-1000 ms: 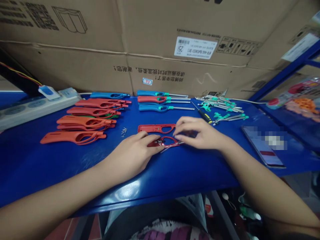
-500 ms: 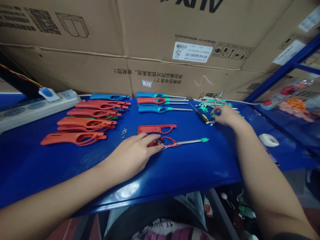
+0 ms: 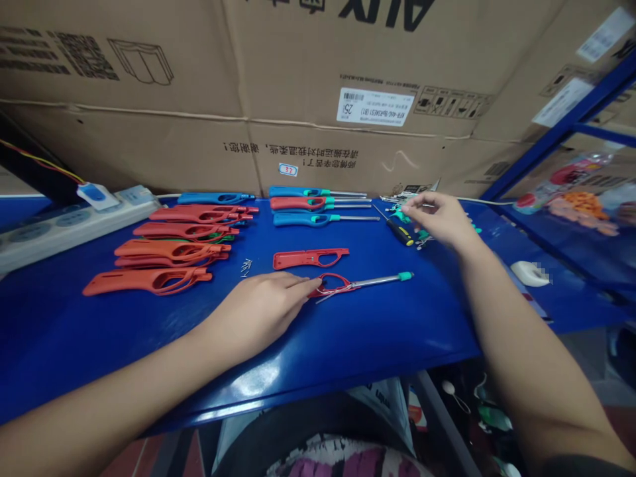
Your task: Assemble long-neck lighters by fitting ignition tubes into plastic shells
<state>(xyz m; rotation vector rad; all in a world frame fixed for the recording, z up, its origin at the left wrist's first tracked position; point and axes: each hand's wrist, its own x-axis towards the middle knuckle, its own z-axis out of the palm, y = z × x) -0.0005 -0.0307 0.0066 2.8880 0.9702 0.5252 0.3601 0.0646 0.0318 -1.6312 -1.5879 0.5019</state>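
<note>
My left hand has its fingers closed on the handle end of a red lighter half, from which a metal tube with a green tip points right. Just behind lies a second red shell half. My right hand hovers at the pile of small green and white parts, thumb and fingers curved toward each other; whether something small is between them is hidden. Beside it rests a black and yellow screwdriver. Small screws lie left of the red shell half.
Several red and orange shells and a blue one lie at left, by a white power strip. Three lighters lie at the back before a cardboard box. A white object is at right.
My right hand has lifted and moved slightly left and back, away from the small parts near the screwdriver. My left hand's fingers have drawn together at the red lighter half.
</note>
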